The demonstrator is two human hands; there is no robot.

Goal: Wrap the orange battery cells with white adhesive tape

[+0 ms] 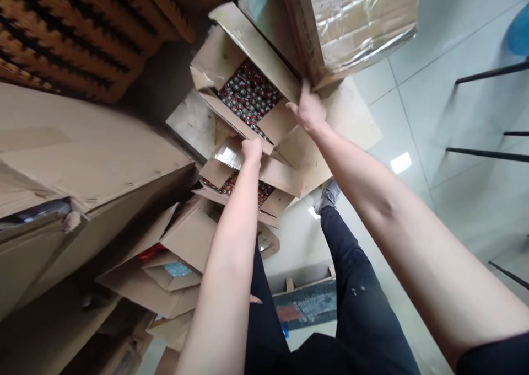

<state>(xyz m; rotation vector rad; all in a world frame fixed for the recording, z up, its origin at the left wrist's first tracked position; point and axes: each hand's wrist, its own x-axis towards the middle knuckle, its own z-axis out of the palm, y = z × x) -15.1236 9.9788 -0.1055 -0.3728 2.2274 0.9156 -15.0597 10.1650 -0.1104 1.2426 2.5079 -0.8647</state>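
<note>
An open cardboard box (231, 118) is packed with many small round-topped items (250, 91), dark red with pale tops; their exact kind is too small to tell. My left hand (252, 150) is closed on the box's near edge. At its right end, my right hand (311, 109) has the thumb on the inner side and the fingers around the far flap's corner; the fingertips are blurred. Below my left hand, a second open box (285, 173) holds similar small items, partly covered by my left forearm.
A taped carton (367, 22) stands beyond my right hand. Pale board (351, 127) lies under the boxes. Large cartons (82, 143) and an open box with a blue item (177, 269) fill the left. Dark metal legs (487, 153) stand on the tiled floor at right.
</note>
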